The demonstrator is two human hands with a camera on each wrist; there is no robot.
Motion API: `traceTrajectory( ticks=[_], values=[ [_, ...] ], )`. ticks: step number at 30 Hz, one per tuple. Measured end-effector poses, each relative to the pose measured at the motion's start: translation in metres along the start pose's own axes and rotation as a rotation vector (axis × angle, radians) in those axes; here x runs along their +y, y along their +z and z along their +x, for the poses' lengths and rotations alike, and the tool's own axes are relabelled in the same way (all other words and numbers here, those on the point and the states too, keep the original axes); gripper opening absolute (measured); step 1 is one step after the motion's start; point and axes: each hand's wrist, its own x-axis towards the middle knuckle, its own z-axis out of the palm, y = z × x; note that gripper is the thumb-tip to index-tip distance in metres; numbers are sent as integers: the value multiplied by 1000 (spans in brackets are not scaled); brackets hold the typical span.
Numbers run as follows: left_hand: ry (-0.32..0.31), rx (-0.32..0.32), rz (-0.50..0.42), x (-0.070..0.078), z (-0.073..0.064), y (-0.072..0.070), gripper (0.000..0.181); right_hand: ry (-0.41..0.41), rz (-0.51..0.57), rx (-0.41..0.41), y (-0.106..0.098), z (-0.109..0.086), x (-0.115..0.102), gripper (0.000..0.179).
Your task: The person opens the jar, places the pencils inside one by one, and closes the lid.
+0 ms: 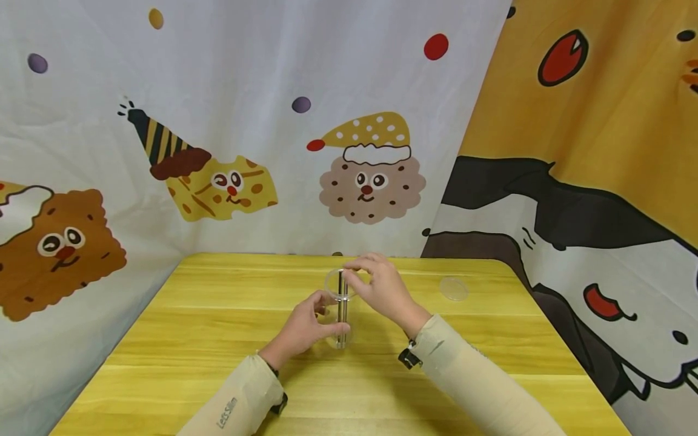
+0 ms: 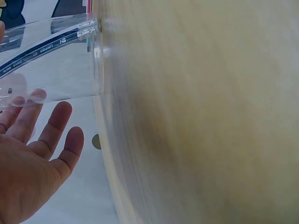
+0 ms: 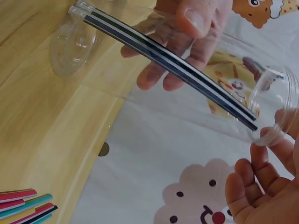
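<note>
A clear plastic jar [image 2: 70, 70] stands upright on the wooden table. Inside it lean two dark pencils [image 3: 168, 67] with pale stripes and clear end caps; one has HB printed on it. My left hand [image 1: 305, 327] holds the jar from the side, its thumb on one side and its spread fingers along the other, two of them off the wall. At the jar's mouth, my right hand [image 1: 387, 287] has its thumb and fingertips pinching the rim, close to the pencils' upper ends. Its other fingers are bent beside the jar.
Right of the jar, a clear round lid [image 1: 454, 289] lies flat on the table [image 1: 218, 303]. Several red, teal and yellow sticks [image 3: 25, 207] lie at the lower left of the right wrist view. A cartoon-printed curtain [image 1: 245, 72] hangs behind the table's back edge.
</note>
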Motion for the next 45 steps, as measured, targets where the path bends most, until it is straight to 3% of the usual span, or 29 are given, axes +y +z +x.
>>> traceTrajectory(
  ticks=[4, 11, 15, 23, 27, 32, 37, 41, 45],
  values=[
    [-4, 4, 4, 1, 0, 1, 62, 43, 79, 6, -8, 1, 8, 28],
    [-13, 15, 5, 1, 1, 2, 62, 175, 139, -13, -19, -3, 46, 27],
    [-17, 14, 5, 0, 1, 2, 61, 267, 87, -95, -21, -12, 72, 26],
    [-25, 4, -3, 2, -2, -1, 62, 419, -78, -370, -24, -32, 106, 31],
    [-22, 1, 5, 3, -2, -1, 63, 431, -132, -439, -20, -39, 115, 33],
    [-27, -3, 7, 3, -2, -1, 65, 420, -191, -454, -11, -46, 123, 33],
    [-27, 0, 12, 2, -2, 0, 65, 399, -226, -480, -6, -48, 125, 20],
    [-26, 1, 16, 2, -2, 0, 66, 404, -246, -478, -5, -48, 124, 20],
    [-33, 8, 16, 3, -1, 0, 66, 423, -269, -437, -6, -47, 123, 31]
  ],
)
